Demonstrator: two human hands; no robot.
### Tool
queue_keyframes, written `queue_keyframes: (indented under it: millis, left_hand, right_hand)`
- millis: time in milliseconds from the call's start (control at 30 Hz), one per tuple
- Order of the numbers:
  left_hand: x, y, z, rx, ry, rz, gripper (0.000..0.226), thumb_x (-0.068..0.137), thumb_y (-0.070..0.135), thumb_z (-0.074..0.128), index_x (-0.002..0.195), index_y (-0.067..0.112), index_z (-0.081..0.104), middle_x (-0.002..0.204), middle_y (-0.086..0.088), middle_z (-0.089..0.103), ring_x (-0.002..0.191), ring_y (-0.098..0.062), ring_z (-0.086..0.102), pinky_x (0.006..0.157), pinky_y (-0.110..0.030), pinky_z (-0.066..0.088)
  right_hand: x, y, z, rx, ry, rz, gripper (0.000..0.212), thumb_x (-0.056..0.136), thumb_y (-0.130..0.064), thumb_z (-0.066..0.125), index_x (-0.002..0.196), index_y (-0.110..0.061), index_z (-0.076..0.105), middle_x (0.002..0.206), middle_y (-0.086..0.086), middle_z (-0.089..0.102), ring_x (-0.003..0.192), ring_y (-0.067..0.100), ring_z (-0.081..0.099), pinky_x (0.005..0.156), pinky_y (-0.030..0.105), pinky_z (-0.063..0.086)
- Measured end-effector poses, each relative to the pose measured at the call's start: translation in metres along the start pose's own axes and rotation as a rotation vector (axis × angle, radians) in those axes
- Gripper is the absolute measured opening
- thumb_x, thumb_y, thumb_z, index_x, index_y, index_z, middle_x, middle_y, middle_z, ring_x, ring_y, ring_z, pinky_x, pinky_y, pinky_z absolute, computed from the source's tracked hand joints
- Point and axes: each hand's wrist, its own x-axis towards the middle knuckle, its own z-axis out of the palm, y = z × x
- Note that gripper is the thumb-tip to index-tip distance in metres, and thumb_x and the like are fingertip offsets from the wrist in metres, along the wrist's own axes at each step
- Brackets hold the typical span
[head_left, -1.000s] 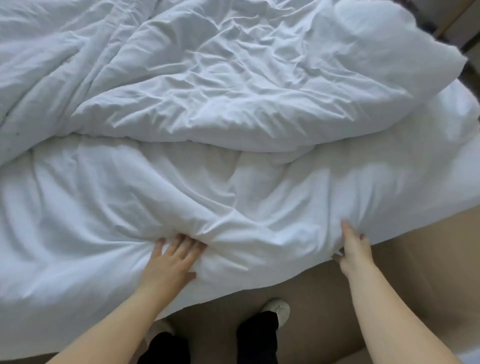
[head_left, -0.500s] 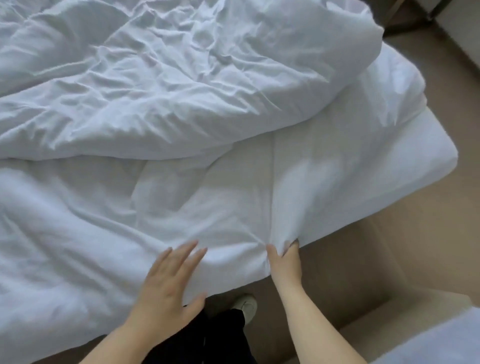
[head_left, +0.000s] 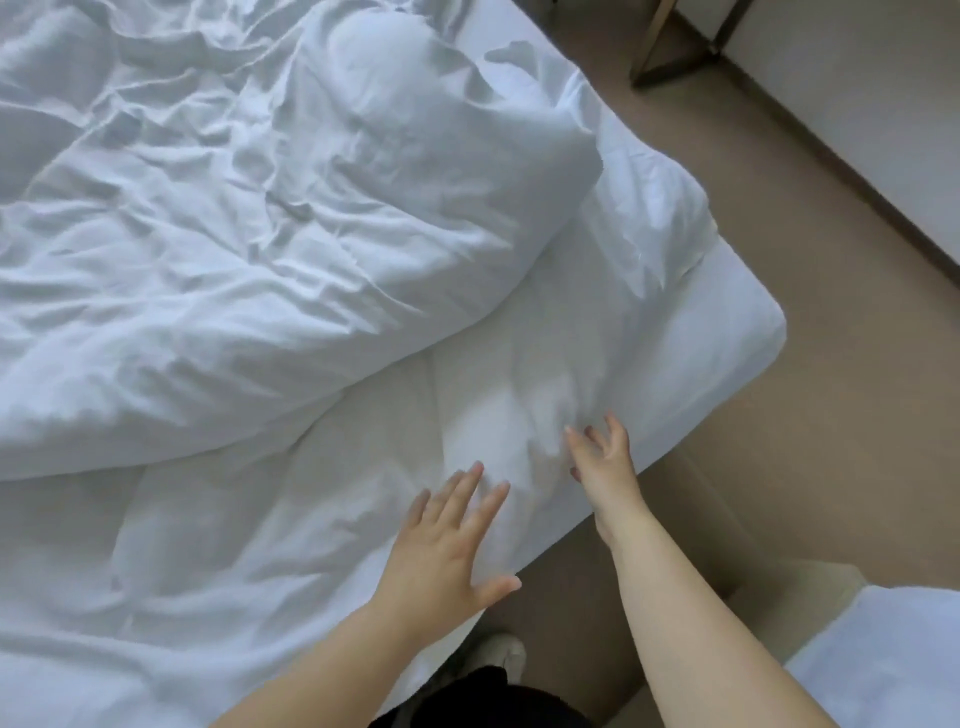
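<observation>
Both hands spread, gripping nothing; left hand (head_left: 451, 540), right hand (head_left: 605, 462) over duvet (head_left: 311, 519).

Near edge of bed: the duvet (head_left: 311, 519) lies low and flat here, an open strip running left to right. The left hand (head_left: 447, 551) and right hand (head_left: 602, 467) are over it, fingers spread, with a narrow gap between them.

Behind the strip: the folded-over heap (head_left: 234, 234) rises as a thick ridge and bars the way to the far side.

Past the bed corner (head_left: 727, 322): bare floor (head_left: 779, 441), open up to the wall (head_left: 857, 171).

Obstacles there: a dark furniture leg (head_left: 670, 57) by the wall, and a second white-covered bed (head_left: 883, 665) that narrows the near floor.
</observation>
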Motion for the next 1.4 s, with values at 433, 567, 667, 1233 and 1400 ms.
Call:
queue_keyframes:
  millis: [433, 567, 667, 1233, 1400]
  left_hand:
    - [0.186, 0.068, 0.028, 0.033, 0.323, -0.316, 0.042, 0.053, 0.016, 0.057, 0.094, 0.014, 0.069, 0.081, -0.008, 0.074, 0.064, -0.023, 0.071, 0.046, -0.029, 0.053]
    - [0.182, 0.081, 0.007, -0.029, 0.498, -0.469, 0.028, 0.067, 0.018, 0.045, 0.074, 0.016, 0.073, 0.055, -0.002, 0.065, 0.041, -0.022, 0.06, 0.034, -0.01, 0.026]
    - [0.163, 0.099, -0.008, -0.046, 0.647, -0.502, 0.032, 0.074, 0.022, 0.04, 0.079, 0.015, 0.07, 0.054, -0.004, 0.065, 0.046, -0.025, 0.06, 0.039, -0.01, 0.027]
    - [0.152, 0.159, 0.053, -0.035, 0.123, -0.228, 0.074, 0.049, 0.061, 0.044, 0.11, 0.021, 0.048, 0.11, 0.003, 0.044, 0.099, -0.018, 0.042, 0.103, -0.019, 0.013]
    - [0.187, 0.194, 0.04, -0.115, 0.035, -0.29, 0.088, 0.057, 0.074, 0.037, 0.125, 0.019, 0.043, 0.128, -0.006, 0.045, 0.114, -0.02, 0.04, 0.11, -0.022, 0.003]
  right_hand:
    - [0.225, -0.084, -0.072, 0.039, -0.014, 0.016, 0.08, 0.068, -0.024, 0.078, 0.131, -0.001, 0.034, 0.13, 0.016, 0.05, 0.116, 0.031, 0.054, 0.098, 0.048, 0.045]
    - [0.246, -0.12, -0.066, -0.177, 0.04, -0.057, 0.047, 0.075, -0.016, 0.067, 0.115, 0.005, 0.052, 0.119, 0.024, 0.059, 0.108, 0.035, 0.058, 0.087, 0.039, 0.047]
    - [0.2, -0.134, -0.098, -0.251, 0.061, -0.451, 0.032, 0.087, -0.009, 0.055, 0.114, 0.008, 0.054, 0.104, 0.02, 0.065, 0.101, 0.03, 0.058, 0.077, 0.022, 0.04]
    - [0.207, -0.058, -0.277, -0.251, 0.362, -0.151, 0.052, 0.086, -0.021, 0.061, 0.131, -0.004, 0.04, 0.137, 0.016, 0.039, 0.124, 0.028, 0.039, 0.1, 0.037, 0.033]
    - [0.248, -0.119, -0.279, -0.473, 0.269, -0.377, 0.071, 0.085, -0.033, 0.06, 0.142, -0.009, 0.025, 0.149, 0.009, 0.028, 0.138, 0.026, 0.022, 0.112, 0.04, 0.023]
